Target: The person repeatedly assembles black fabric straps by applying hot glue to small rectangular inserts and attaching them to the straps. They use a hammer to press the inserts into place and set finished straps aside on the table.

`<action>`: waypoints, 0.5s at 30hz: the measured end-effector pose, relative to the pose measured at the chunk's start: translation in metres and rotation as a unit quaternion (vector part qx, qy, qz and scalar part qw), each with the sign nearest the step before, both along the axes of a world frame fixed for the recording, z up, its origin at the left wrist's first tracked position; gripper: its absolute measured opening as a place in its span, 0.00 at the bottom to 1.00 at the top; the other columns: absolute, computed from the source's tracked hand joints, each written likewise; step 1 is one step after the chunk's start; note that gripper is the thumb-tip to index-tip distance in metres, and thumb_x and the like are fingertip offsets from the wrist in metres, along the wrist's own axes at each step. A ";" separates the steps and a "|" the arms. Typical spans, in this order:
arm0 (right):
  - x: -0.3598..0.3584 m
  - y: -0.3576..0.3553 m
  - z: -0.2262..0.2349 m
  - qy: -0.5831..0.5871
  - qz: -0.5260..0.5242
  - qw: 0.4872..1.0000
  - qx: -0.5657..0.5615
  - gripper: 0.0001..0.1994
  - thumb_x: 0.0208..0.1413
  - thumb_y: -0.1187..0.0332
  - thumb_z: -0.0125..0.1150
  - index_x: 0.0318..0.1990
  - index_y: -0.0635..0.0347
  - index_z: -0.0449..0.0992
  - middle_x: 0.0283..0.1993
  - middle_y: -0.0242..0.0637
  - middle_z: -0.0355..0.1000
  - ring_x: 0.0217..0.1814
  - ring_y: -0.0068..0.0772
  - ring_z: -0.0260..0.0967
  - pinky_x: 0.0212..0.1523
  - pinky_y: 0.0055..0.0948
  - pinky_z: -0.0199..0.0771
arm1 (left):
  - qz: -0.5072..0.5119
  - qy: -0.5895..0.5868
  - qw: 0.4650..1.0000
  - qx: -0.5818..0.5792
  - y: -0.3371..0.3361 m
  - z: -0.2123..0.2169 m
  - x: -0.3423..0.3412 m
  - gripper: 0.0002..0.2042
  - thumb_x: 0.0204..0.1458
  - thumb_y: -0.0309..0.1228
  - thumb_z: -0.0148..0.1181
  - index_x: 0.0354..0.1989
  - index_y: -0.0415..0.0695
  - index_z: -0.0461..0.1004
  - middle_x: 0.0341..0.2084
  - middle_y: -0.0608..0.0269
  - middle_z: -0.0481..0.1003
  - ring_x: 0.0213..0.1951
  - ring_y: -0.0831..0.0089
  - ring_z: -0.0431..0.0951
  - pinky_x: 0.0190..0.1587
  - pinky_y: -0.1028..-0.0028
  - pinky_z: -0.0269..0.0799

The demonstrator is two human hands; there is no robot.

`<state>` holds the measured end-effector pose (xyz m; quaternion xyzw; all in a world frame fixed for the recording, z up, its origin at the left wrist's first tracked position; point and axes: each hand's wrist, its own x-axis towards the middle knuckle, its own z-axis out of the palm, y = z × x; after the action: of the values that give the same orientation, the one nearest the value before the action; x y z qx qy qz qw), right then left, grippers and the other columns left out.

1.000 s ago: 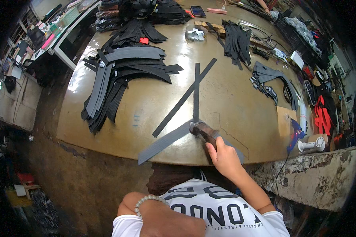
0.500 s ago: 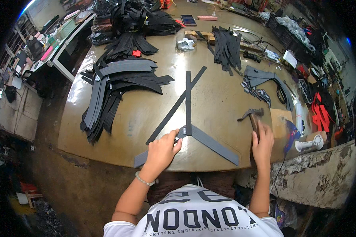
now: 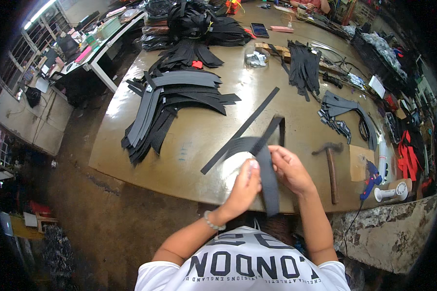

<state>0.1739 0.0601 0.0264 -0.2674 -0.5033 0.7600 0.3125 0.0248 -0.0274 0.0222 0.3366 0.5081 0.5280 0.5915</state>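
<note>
You clamped your left hand (image 3: 243,186) and right hand (image 3: 289,168) on the joined black straps (image 3: 268,179), a hammer (image 3: 330,167) lying just right of them.

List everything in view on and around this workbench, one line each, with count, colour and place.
joined strips: one piece, black, held up in both hands over the near table edge
long strip: one, black, lying slantwise on the table
strip stack: one big pile, grey and black, table's left side
hammer: one, wooden handle, on the table right of the hands
glue gun: one, blue, near right corner
cardboard piece: one, brown, beside the hammer
strap bundle: one, black, far right of table
phone: one, dark, far end
table: one, worn brown top
bracelet: one, beaded, left wrist
left hand: grips the joined strips
right hand: grips the joined strips
</note>
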 end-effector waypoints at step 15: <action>0.029 0.010 0.005 -0.089 0.066 0.991 -0.070 0.24 0.57 0.71 0.66 0.61 0.64 0.68 0.58 0.37 0.70 0.58 0.25 0.68 0.63 0.27 0.65 | -0.100 0.465 0.872 0.113 0.014 0.020 -0.018 0.12 0.52 0.38 0.64 0.31 0.39 0.78 0.22 0.44 0.76 0.24 0.53 0.79 0.28 0.61 0.72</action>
<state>0.2029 0.0702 0.0314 -0.3211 -0.4913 0.7855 0.1965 0.0067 -0.0132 0.0423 0.6565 0.6250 0.3025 0.2946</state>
